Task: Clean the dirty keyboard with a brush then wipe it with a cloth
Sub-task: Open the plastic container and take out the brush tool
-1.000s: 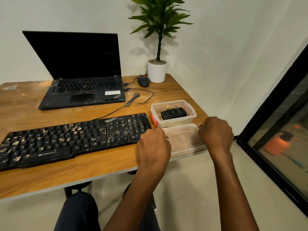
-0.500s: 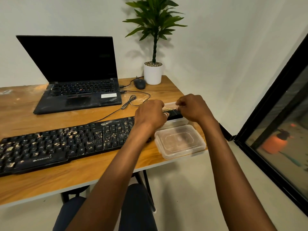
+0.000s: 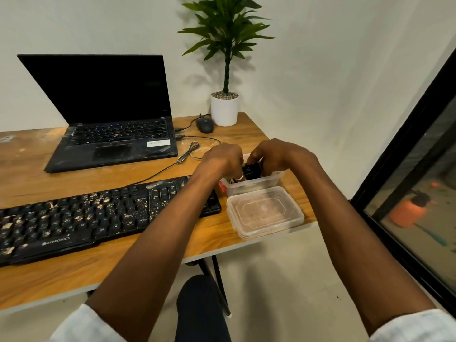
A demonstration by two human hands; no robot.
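The grip is two-handed: the left hand (image 3: pixel 222 160) and right hand (image 3: pixel 280 156) curl their fingers from either side round a small black boxy object (image 3: pixel 252 170) at the mouth of the clear rectangular plastic tub (image 3: pixel 256 185), though I cannot tell whether this object is the brush. The tub stands on the wooden table (image 3: pixel 61 275) just beside the right end of the crumb-strewn black keyboard (image 3: pixel 98 218), with its clear plastic lid (image 3: pixel 265 213) lying just nearer the person. The keyboard's long axis runs away leftward from both hands, and the left hand reaches across its right end, so I judge that hand the nearer one for brushing.
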